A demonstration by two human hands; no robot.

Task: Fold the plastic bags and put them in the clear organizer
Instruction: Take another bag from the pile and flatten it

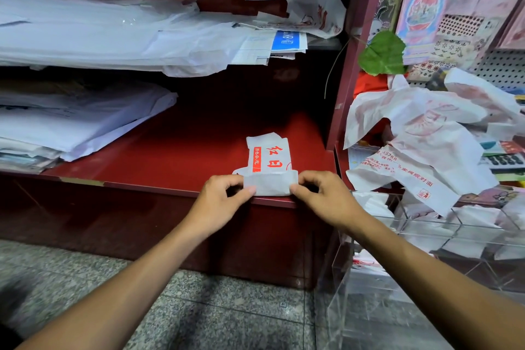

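Note:
A white plastic bag with red characters lies folded into a narrow strip on the red shelf, near its front edge. Its near end is turned up into a fold. My left hand pinches the left corner of that fold and my right hand pinches the right corner. The clear organizer stands to the right, lower than the shelf, with folded white bags in its compartments. A heap of loose white bags with red print lies above and behind it.
Stacks of white plastic sheets fill the shelf's left side and the upper shelf. One more printed bag sits at the upper right. A red post divides shelf from pegboard with packets. Grey stone floor below.

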